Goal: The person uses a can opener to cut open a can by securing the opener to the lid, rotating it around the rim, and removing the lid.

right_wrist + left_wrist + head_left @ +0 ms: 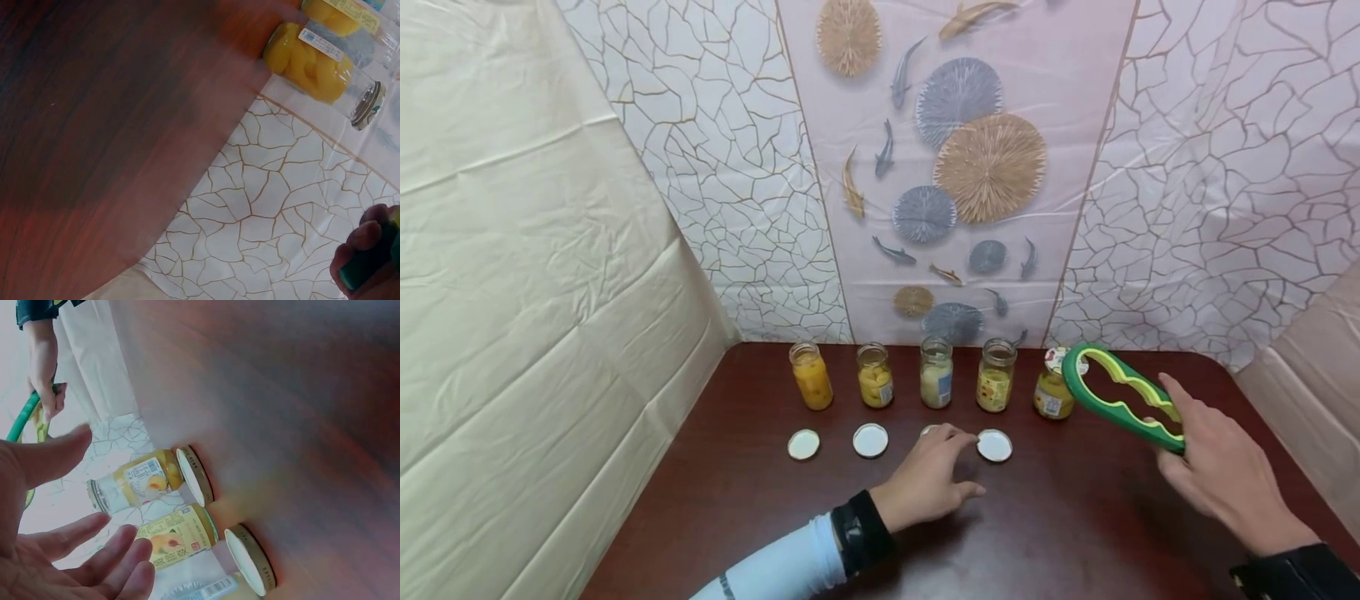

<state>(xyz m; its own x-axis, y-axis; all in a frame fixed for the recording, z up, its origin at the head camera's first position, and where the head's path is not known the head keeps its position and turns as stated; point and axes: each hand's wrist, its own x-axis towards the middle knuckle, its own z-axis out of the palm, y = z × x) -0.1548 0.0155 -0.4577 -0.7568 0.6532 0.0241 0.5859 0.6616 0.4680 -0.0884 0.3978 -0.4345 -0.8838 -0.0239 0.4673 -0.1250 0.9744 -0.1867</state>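
Observation:
My right hand grips the handle end of a green jar opener with a yellow-green toothed inner edge. Its looped end is held in front of the rightmost jar, which has its patterned lid on. My left hand holds nothing; its fingers are spread, relaxed, above the table. Beneath those fingers a lid is mostly hidden in the head view, and another white lid lies by the fingertips. In the left wrist view, thumb and fingers stand well apart.
Lidless jars stand in a row at the back: an orange one, a yellow one, a pale one and a labelled yellow one. Two more lids lie left on the dark red table. Patterned cloth hangs behind.

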